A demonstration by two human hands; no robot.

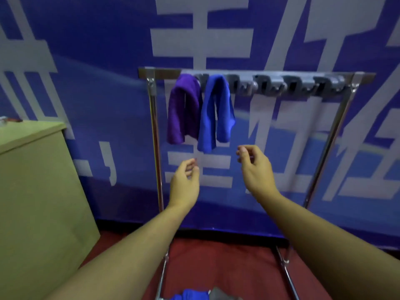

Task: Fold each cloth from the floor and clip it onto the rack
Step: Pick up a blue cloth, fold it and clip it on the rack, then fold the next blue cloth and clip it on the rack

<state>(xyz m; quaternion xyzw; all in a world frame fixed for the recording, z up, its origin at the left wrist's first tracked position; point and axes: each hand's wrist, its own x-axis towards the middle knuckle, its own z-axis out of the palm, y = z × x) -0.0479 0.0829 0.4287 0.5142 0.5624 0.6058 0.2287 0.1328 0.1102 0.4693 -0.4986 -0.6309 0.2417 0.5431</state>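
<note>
A metal rack [154, 131] stands against the blue wall, with a row of grey clips [287, 85] along its top bar. A folded purple cloth [181, 111] hangs at the left end. Beside it hangs a folded blue cloth [214, 113]. My left hand [185, 182] hovers below the cloths, fingers loosely curled, holding nothing. My right hand [255, 167] is raised just right of the blue cloth's lower edge, also empty with relaxed fingers. On the red floor at the bottom edge lie a blue cloth [190, 295] and a grey cloth [220, 294], partly cut off.
A pale green cabinet [32, 191] stands at the left, with small items on its top. The rack's base rails [285, 269] run along the red floor [220, 260] toward me. The blue banner wall [97, 61] is right behind the rack.
</note>
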